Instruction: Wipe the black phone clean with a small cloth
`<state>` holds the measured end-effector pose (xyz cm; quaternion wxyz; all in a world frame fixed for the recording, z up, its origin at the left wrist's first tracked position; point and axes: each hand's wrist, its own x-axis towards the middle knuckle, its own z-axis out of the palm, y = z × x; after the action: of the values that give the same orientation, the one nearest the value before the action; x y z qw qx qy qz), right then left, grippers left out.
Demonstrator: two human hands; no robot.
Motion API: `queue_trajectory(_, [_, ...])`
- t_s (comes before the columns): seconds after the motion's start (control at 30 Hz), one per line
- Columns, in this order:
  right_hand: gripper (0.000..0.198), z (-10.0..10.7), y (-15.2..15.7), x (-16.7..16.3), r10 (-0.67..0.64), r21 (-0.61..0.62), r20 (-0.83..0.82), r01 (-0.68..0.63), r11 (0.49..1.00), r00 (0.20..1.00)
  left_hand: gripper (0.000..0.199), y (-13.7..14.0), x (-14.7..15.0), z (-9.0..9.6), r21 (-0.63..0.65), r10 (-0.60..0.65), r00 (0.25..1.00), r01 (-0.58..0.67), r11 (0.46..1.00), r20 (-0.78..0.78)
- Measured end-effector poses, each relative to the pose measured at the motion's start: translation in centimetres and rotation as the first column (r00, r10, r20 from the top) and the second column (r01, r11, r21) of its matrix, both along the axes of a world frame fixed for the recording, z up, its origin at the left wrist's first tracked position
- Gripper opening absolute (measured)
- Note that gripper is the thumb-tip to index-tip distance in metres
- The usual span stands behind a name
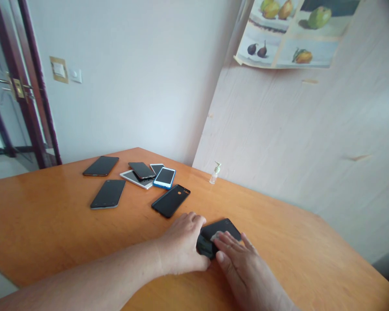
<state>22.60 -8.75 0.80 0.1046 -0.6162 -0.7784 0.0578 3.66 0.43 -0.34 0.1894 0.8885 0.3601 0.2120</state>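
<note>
A black smartphone (227,225) lies screen up on the wooden table in front of me. My left hand (185,242) grips its left end, thumb at the near edge and fingers at the far edge. Under the fingertips of my right hand (238,259) is a small white wipe (215,236), pressed flat on the phone's screen. The hand covers most of the wipe, so whether it is tissue or cloth cannot be told. Just beyond my left hand lies an empty black phone case (171,201) with a camera cutout.
A small clear pump bottle (214,173) stands near the table's back edge. Farther left are a grey-edged phone (108,194), a dark tablet-like device (101,166), a blue-cased white phone (165,177) and a dark phone (141,170) atop a white device (129,176). Walls border the table (52,216).
</note>
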Motion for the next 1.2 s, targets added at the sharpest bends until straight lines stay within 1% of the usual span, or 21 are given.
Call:
queue_trajectory(0.07, [0.044,0.2,-0.2,-1.1,0.113,-0.027,-0.033,-0.113,0.993,0.993,0.059,0.1,0.0,-0.1,0.004,-0.012,1.0,0.012,1.0,0.005])
queue_trajectory(0.1, [0.043,0.1,-0.1,-1.1,0.118,-0.028,-0.037,-0.119,0.993,0.992,0.059,0.1,-0.1,-0.1,0.001,-0.012,1.0,0.012,1.0,0.004])
queue_trajectory(0.13, [0.042,-0.1,0.1,-0.7,0.081,-0.016,-0.031,-0.082,0.997,0.996,0.06,0.1,-0.1,0.0,-0.008,-0.009,1.0,0.009,1.0,0.0])
queue_trajectory(0.2, [0.044,-0.7,0.6,0.7,-0.068,0.031,-0.005,0.068,0.997,0.998,0.062,0.0,0.0,0.2,-0.026,-0.001,1.0,0.001,1.0,-0.009])
queue_trajectory(0.27, [0.047,-1.3,1.0,2.1,-0.202,0.066,0.006,0.201,0.977,0.979,0.063,-0.1,0.0,0.4,-0.033,0.003,1.0,-0.003,0.999,-0.014])
queue_trajectory(0.3, [0.048,-1.4,1.1,2.4,-0.224,0.069,0.004,0.224,0.972,0.974,0.064,-0.1,0.0,0.4,-0.033,0.004,1.0,-0.004,0.999,-0.013])
queue_trajectory(0.37, [0.048,-1.2,0.9,1.7,-0.165,0.04,-0.013,0.166,0.985,0.986,0.066,-0.1,0.0,0.4,-0.031,0.003,1.0,-0.003,1.0,-0.008])
queue_trajectory(0.43, [0.046,-0.6,0.5,0.0,-0.013,-0.018,-0.045,0.012,1.0,0.999,0.067,-0.1,0.0,0.2,-0.03,-0.007,1.0,0.007,1.0,0.0])
queue_trajectory(0.47, [0.045,-0.4,0.4,-0.7,0.056,-0.048,-0.06,-0.059,0.997,0.997,0.067,0.0,0.0,0.1,-0.03,-0.014,1.0,0.014,0.999,0.003])
queue_trajectory(0.5, [0.045,-0.2,0.3,-1.3,0.097,-0.068,-0.072,-0.102,0.992,0.993,0.068,0.0,0.0,0.1,-0.029,-0.02,1.0,0.02,0.999,0.004])
queue_trajectory(0.53, [0.044,-0.2,0.4,-1.4,0.1,-0.074,-0.078,-0.106,0.992,0.992,0.068,0.0,0.0,0.1,-0.028,-0.021,1.0,0.022,0.999,0.003])
queue_trajectory(0.57, [0.045,-0.4,0.6,-1.1,0.064,-0.067,-0.077,-0.069,0.995,0.995,0.068,0.0,0.0,0.1,-0.027,-0.019,1.0,0.019,0.999,0.0])
queue_trajectory(0.63, [0.048,-1.2,1.2,0.5,-0.089,-0.023,-0.062,0.087,0.996,0.994,0.07,0.0,0.1,0.1,-0.029,-0.01,1.0,0.009,1.0,-0.007])
queue_trajectory(0.7, [0.051,-2.1,1.9,2.4,-0.23,0.019,-0.042,0.231,0.973,0.972,0.074,0.0,0.1,0.2,-0.031,-0.007,1.0,0.006,0.999,-0.012])
queue_trajectory(0.77, [0.053,-2.5,2.1,3.2,-0.278,0.042,-0.027,0.279,0.959,0.96,0.077,-0.1,0.1,0.1,-0.027,-0.012,1.0,0.011,1.0,-0.01])
queue_trajectory(0.83, [0.053,-2.3,1.8,2.4,-0.214,0.034,-0.031,0.215,0.976,0.976,0.074,0.0,0.2,-0.1,-0.008,-0.012,1.0,0.012,1.0,0.004])
queue_trajectory(0.93, [0.05,-1.2,1.1,0.2,-0.024,-0.029,-0.069,0.022,0.999,0.997,0.068,0.1,0.2,-0.4,0.018,-0.019,1.0,0.018,1.0,0.023])
queue_trajectory(1.0, [0.048,-1.0,1.1,-0.2,0.008,-0.045,-0.096,-0.012,0.999,0.995,0.068,0.1,0.1,-0.4,0.019,-0.023,0.999,0.022,1.0,0.023])
queue_trajectory(1.03, [0.048,-1.1,1.3,0.2,-0.023,-0.039,-0.102,0.02,0.999,0.995,0.07,0.0,0.1,-0.4,0.014,-0.023,1.0,0.023,1.0,0.019])
queue_trajectory(1.13, [0.052,-2.1,2.2,2.6,-0.21,-0.007,-0.103,0.21,0.978,0.972,0.077,-0.1,0.2,-0.1,-0.014,-0.013,1.0,0.013,1.0,0.006])
queue_trajectory(1.2, [0.056,-2.6,2.6,3.7,-0.276,-0.009,-0.093,0.276,0.961,0.957,0.082,-0.1,0.2,-0.1,-0.03,-0.016,1.0,0.016,0.999,0.006])
